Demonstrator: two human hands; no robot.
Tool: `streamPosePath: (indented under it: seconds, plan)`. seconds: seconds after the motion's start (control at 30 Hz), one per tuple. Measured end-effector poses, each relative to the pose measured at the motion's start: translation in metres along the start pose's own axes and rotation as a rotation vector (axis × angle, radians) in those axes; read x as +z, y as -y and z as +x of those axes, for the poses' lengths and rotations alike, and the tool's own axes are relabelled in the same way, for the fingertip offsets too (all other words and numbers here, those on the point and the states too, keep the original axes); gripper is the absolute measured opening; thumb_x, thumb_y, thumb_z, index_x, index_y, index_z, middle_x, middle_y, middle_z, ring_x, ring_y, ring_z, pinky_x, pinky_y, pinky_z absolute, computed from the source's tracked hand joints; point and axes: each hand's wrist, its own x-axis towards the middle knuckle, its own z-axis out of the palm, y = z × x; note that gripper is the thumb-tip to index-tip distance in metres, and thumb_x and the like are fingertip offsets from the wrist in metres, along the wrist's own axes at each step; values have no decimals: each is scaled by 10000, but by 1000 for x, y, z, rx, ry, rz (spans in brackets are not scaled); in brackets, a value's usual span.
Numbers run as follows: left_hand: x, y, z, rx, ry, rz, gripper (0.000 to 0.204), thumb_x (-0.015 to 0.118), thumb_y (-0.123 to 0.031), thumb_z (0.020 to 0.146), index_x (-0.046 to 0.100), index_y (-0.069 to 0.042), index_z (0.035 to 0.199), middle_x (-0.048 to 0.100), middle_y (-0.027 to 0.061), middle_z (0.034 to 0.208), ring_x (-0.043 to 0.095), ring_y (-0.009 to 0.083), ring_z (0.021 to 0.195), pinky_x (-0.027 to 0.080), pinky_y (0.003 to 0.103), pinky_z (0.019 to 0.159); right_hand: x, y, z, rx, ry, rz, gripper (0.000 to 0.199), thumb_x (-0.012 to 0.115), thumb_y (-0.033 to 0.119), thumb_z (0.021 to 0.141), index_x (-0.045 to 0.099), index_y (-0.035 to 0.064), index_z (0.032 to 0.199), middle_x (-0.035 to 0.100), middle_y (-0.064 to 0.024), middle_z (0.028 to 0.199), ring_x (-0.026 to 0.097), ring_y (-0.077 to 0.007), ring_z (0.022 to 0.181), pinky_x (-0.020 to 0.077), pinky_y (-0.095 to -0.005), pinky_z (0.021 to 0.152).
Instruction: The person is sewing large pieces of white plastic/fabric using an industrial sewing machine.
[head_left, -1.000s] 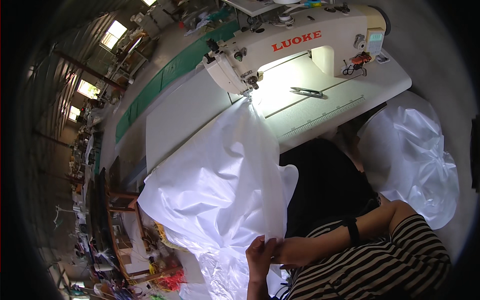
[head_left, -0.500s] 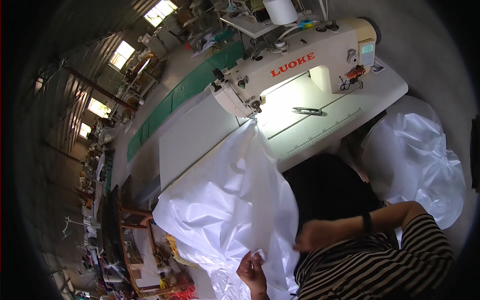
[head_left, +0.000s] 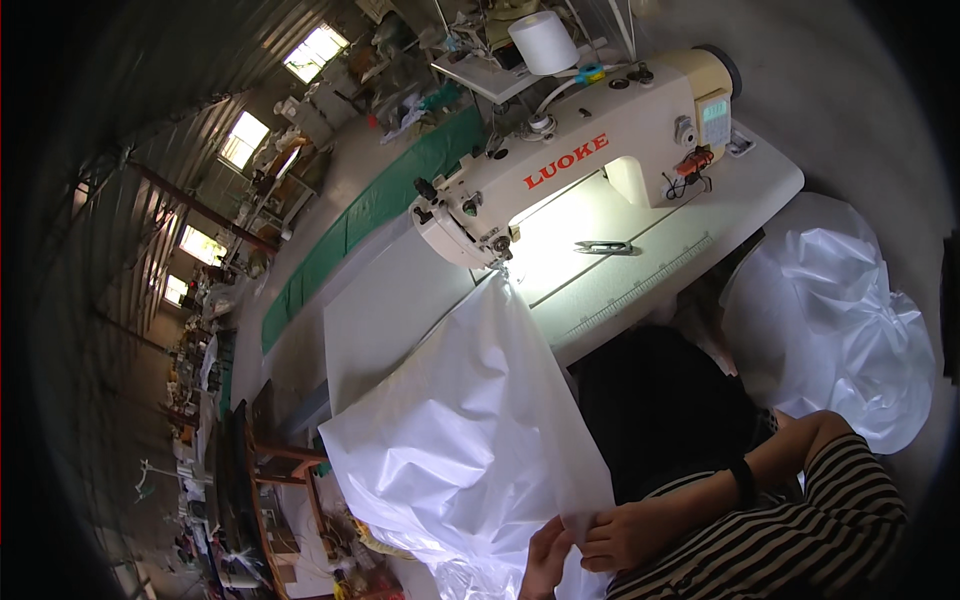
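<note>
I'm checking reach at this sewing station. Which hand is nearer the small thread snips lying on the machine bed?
Right. The right hand pinches the white fabric edge below the snips; the left hand grips the same edge, lower and further left. Both are far from them.

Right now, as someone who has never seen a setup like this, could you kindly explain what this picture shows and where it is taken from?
The picture comes from a wide fisheye camera worn on a person's head, looking down, so straight edges bend near the rim. The cream machine is an industrial sewing machine on a white table. A sheet of white fabric runs from under its needle down toward the person. Both bare hands pinch its lower edge: the left hand and the right hand, whose arm wears a striped sleeve and a dark wristband. Small thread snips lie on the lit table, a white thread cone stands behind the machine, and more bunched white fabric lies at the right.
</note>
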Motion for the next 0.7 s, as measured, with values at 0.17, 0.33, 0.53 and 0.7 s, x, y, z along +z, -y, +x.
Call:
streamPosePath:
  seconds: [0.17, 0.33, 0.53, 0.7]
  plan:
    - [18, -2, 10, 466, -245, 780, 90, 600, 11, 893, 668, 16, 952, 686, 157, 854, 675, 276, 726, 528, 341, 673, 8, -37, -25, 91, -97, -115, 243, 593, 204, 899, 633, 90, 1110, 638, -87, 1101, 643, -168, 933, 517, -295, 851]
    - [32, -22, 43, 796, 311, 1052, 172, 656, -36, 681, 586, -63, 836, 579, 105, 787, 620, 281, 702, 504, 392, 571, 24, -91, 6, 1094, -692, 1595, 592, 379, 496, 1028, 483, -2, 1330, 594, -210, 1154, 585, -253, 1060, 483, -309, 874]
    - [42, -27, 65, 723, 596, 1112, 161, 607, -99, 742, 554, -83, 894, 548, 84, 790, 609, 276, 676, 491, 387, 565, -23, -171, 12, 1024, -365, -138, 606, 563, 224, 939, 336, -104, 1395, 638, -214, 767, 651, -373, 685, 514, -441, 614]
    - [39, -37, 74, 611, 704, 1157, 169, 606, -143, 806, 567, -84, 960, 577, 106, 839, 633, 297, 755, 513, 399, 630, -16, -155, 13, 1151, -214, -106, 584, 523, 59, 874, 324, -142, 1384, 656, -231, 816, 660, -385, 693, 530, -456, 615]
